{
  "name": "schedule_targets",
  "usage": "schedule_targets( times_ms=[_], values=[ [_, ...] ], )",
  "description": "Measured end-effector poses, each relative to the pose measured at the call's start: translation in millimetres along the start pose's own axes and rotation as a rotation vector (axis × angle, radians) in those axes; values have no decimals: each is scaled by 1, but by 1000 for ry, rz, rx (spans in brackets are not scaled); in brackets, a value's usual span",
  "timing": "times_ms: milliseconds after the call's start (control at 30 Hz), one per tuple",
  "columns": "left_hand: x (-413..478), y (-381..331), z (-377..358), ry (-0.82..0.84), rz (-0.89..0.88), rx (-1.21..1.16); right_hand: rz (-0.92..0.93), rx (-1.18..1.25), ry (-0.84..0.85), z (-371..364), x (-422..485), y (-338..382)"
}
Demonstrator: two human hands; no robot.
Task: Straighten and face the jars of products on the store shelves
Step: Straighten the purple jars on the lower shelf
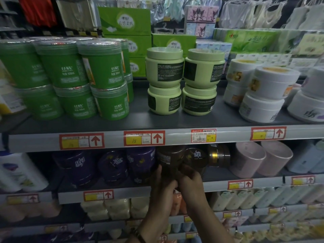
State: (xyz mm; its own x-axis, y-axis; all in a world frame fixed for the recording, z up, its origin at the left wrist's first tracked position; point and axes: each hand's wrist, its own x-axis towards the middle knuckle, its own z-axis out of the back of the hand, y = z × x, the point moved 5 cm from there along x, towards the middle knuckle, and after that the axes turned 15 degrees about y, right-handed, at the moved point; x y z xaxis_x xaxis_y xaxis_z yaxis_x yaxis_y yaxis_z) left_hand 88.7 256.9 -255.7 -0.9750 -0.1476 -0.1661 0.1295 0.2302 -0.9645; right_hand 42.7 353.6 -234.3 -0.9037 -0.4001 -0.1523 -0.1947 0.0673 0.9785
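Nearest, a person's left hand (pixel 162 185) and right hand (pixel 191 179) reach up side by side to the front edge of the second shelf (pixel 215 185). The left hand's fingers curl around a brown jar (pixel 169 159) whose barcode side faces out, probably to turn its front forward. The right hand grips a tipped brown jar (pixel 195 157) touching it, lid outward, likely to stand it upright. Purple jars (pixel 112 165) sit to the left, pink jars (pixel 263 158) to the right. Farther up, on the top shelf (pixel 175 120), stacked pale green jars (pixel 182 81) show back labels, not yet faced.
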Motion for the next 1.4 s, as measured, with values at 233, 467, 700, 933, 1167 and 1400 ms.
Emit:
schedule_targets(
  times_ms=[233,467,700,933,1167,1400],
  values=[
    [-15,-15,21,-156,-178,227,-10,14,-124,-15,-2,-12],
    [-17,-41,56,-382,-335,410,12,32,-26,-49,1,-12],
    [5,-54,85,-422,-416,579,60,17,110,-74,4,-1],
    [29,-46,91,-371,-339,543,98,50,125,-83,8,-2],
    [37,-34,93,-372,-313,575,67,69,145,-81,8,-7],
    [39,-31,93,-396,-293,580,35,86,169,-80,5,-6]
  ],
)
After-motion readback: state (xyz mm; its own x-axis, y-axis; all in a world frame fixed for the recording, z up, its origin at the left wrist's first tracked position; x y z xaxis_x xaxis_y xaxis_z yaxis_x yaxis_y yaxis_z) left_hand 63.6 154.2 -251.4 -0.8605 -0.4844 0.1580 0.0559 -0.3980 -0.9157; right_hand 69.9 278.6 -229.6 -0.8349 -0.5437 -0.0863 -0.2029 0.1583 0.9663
